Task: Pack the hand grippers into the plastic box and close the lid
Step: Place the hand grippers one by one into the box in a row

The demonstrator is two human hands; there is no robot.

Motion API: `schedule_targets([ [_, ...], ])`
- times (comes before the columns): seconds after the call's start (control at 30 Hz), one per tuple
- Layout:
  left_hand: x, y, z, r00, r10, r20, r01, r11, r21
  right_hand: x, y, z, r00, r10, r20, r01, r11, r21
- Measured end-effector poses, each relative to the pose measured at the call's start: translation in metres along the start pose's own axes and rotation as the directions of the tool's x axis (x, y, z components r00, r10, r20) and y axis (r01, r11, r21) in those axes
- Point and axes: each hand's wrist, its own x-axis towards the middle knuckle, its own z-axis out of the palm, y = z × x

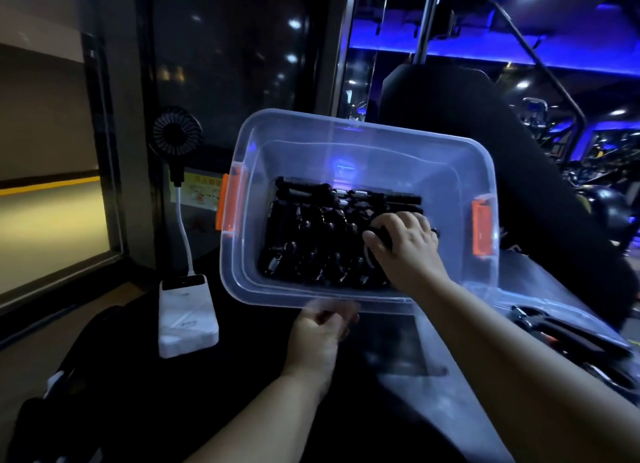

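Your left hand (pixel 322 324) grips near rim of plastic box (pixel 363 140), tilted toward you, lid off; your right hand (pixel 405 241), inside box at right, curls round black hand gripper (pixel 382 237) atop pile of hand grippers (pixel 322 244).

Sitting at the left on the dark surface (pixel 242 358): white power bank (pixel 188 319). Rising from it on a bent white stalk (pixel 185 234): small black fan (pixel 176 132). Showing behind the stalk: yellow sticker (pixel 202 189). Leaning at the back right: black padded seat back (pixel 485 144). Glowing beyond: blue strip lighting (pixel 467 52). Running along the left wall: yellow stripe (pixel 48 185).
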Motion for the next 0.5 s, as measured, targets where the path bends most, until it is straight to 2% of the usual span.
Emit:
schedule_targets([
  [0.17, -0.004, 0.001, 0.003, 0.999, 0.037, 0.000, -0.037, 0.998, 0.041, -0.037, 0.035, -0.033, 0.993, -0.066, -0.102, 0.061, 0.997, -0.049],
  [0.27, -0.005, 0.001, 0.004, 0.999, 0.048, -0.002, -0.048, 0.998, 0.035, -0.059, 0.063, -0.051, 0.980, -0.027, -0.199, 0.013, 0.997, -0.075],
  [0.4, -0.005, -0.001, 0.004, 0.998, 0.063, -0.008, -0.062, 0.997, 0.041, -0.087, 0.118, -0.068, 0.962, 0.194, -0.193, -0.215, 0.972, -0.097],
  [0.5, -0.003, -0.003, 0.004, 0.998, 0.068, -0.006, -0.068, 0.997, 0.041, -0.104, 0.161, -0.080, 0.884, 0.461, -0.078, -0.467, 0.861, -0.200],
])
